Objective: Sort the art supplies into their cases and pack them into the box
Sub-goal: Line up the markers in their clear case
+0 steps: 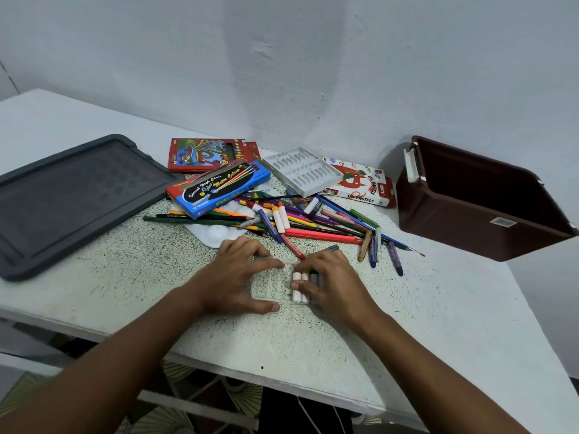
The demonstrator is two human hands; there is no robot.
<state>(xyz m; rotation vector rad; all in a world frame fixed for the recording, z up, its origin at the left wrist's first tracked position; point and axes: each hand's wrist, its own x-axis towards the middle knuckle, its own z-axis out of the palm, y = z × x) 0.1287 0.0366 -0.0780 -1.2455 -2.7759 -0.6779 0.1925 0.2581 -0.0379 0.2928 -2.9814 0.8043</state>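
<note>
A clear plastic tray (pixel 270 285) lies on the table in front of me, with a few crayons (pixel 300 286) lying in its right end. My left hand (pixel 238 274) holds the tray's left side between thumb and fingers. My right hand (pixel 329 280) rests on the crayons, fingers bent over them. Behind lies a heap of coloured pencils, crayons and brushes (pixel 313 220). A blue water-colour box (pixel 217 189), a red pencil box (pixel 206 155), a white moulded tray (pixel 302 170) and an oil pastels box (pixel 360 183) sit further back. The brown box (pixel 479 198) stands open at the right.
A dark grey lid (pixel 72 198) lies at the left of the table. A white paint palette (pixel 219 233) sticks out from under the heap. The wall runs close behind the table. The table's front edge (pixel 260 377) is near me.
</note>
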